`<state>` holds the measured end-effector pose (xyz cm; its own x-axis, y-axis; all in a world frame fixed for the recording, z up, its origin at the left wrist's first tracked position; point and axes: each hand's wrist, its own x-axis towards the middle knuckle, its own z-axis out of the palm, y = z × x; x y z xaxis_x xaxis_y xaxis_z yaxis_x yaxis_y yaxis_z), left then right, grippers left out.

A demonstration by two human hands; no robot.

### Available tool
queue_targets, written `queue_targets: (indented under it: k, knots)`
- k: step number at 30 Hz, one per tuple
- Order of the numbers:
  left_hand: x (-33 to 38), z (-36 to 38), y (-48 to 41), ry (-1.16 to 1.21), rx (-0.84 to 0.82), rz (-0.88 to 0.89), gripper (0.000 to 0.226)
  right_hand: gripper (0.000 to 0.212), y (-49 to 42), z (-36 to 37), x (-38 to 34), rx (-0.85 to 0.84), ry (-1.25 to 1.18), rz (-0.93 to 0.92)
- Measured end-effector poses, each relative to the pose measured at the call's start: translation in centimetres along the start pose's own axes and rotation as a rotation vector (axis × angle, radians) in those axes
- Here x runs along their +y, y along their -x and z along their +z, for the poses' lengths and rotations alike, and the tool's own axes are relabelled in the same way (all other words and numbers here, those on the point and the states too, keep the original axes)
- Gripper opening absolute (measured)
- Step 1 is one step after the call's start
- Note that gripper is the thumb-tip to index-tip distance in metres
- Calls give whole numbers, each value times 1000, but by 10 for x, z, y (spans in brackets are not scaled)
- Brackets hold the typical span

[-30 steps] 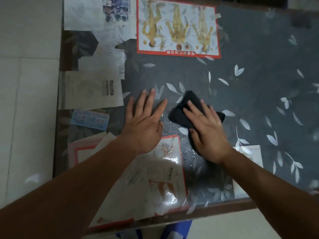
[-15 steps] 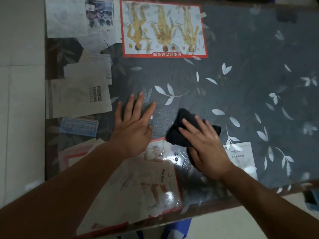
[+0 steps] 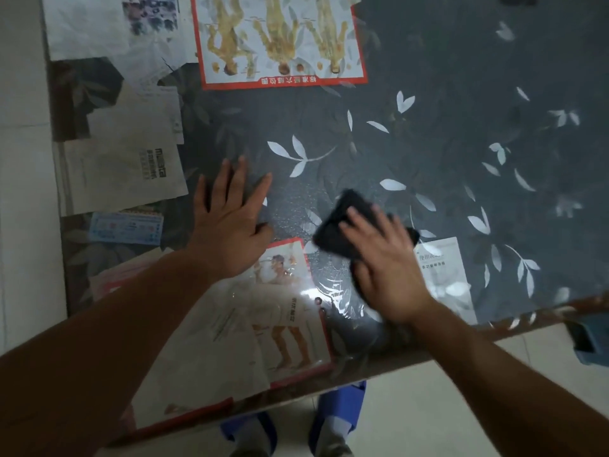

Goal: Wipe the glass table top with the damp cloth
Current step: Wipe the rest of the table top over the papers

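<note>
One dark cloth (image 3: 339,225) lies bunched on the glass table top (image 3: 445,133), near the front edge and a little right of centre, pinned under the right hand (image 3: 385,268). That hand rests flat on it with fingers spread and pointing far-left, pressing rather than pinching, so the cloth sticks out beyond the fingertips with its long axis running far-left to near-right. Beaded wet glass shows just left of the cloth, while the wide stretch far and to the right looks unwiped, so the next strokes probably push that way. Left of the cloth and just apart from it, the left hand (image 3: 230,225) lies open and empty, palm down, bracing beside a red-bordered leaflet (image 3: 290,324) under the glass.
</note>
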<state>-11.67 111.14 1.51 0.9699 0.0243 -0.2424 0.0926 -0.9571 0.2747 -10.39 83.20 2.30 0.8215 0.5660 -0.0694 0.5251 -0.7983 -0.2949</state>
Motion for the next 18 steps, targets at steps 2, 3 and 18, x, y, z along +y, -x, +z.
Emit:
queue_targets:
  k: [2, 3, 18]
  knots:
    - [1, 2, 1, -10, 25, 2, 78, 60, -13, -10, 35, 60, 7, 149]
    - [1, 2, 1, -10, 37, 3, 78, 60, -20, -14, 44, 85, -7, 223]
    - [75, 12, 41, -41, 72, 71, 59, 61, 35, -29, 97, 57, -50, 332]
